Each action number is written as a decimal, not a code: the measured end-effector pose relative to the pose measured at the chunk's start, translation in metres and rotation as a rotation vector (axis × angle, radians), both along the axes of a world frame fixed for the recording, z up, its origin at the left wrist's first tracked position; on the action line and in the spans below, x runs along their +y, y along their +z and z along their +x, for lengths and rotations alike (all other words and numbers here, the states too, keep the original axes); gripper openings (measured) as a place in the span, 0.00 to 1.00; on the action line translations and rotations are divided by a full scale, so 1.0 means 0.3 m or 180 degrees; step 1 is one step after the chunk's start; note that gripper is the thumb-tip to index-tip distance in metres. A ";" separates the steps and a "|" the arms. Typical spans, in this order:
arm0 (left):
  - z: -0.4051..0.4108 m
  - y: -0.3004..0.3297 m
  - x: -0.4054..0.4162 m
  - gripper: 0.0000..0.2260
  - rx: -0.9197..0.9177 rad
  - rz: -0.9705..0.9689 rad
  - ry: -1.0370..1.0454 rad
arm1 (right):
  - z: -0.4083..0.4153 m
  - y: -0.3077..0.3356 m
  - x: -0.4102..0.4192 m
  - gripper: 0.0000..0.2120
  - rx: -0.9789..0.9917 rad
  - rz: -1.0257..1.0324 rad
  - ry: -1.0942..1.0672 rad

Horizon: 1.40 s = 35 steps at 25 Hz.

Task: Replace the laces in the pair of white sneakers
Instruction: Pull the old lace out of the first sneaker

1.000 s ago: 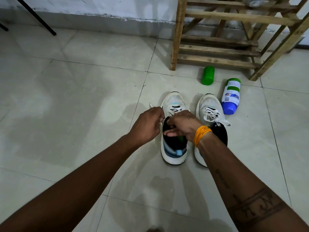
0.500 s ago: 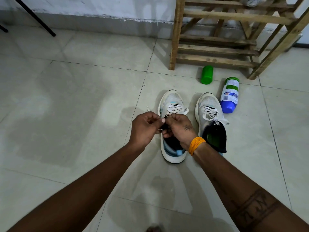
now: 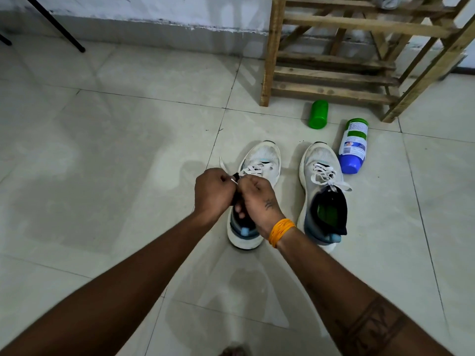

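Two white sneakers stand side by side on the tiled floor, toes away from me. The left sneaker (image 3: 264, 155) has a white lace (image 3: 253, 169) partly threaded. My left hand (image 3: 212, 194) and my right hand (image 3: 258, 199) meet above its tongue, each pinching part of that lace; a loose end trails off to the left. Both hands hide the shoe's opening. The right sneaker (image 3: 321, 176) is laced with a loose white bow and its dark tongue stands open over a green insole.
A blue and white bottle (image 3: 352, 147) lies on its side just right of the right sneaker's toe. A green cap (image 3: 318, 114) lies behind it. A wooden rack (image 3: 334, 73) stands at the back right against the wall. A black stand leg (image 3: 59, 27) crosses the top left.
Both hands have risen and drawn together above the left sneaker's tongue, pulling the lace up; the right hand no longer reaches into the shoe's opening.
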<state>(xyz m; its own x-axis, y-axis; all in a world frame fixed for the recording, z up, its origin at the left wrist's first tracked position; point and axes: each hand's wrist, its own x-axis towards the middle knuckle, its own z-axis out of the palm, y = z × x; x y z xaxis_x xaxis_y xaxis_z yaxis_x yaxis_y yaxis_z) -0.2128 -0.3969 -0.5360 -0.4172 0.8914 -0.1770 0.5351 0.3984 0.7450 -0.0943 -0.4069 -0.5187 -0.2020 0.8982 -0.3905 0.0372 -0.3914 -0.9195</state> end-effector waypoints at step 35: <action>0.053 -0.081 -0.071 0.08 0.1353 0.1153 -0.1035 | 0.161 0.008 0.239 0.10 -0.0256 -0.0547 0.0300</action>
<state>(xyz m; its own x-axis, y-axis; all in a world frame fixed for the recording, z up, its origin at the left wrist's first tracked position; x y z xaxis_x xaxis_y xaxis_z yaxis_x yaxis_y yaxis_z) -0.1968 -0.4184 -0.5604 -0.0833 0.9564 0.2800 0.8641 -0.0707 0.4984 -0.0459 -0.3353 -0.5163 -0.2439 0.7957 -0.5544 0.1516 -0.5334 -0.8322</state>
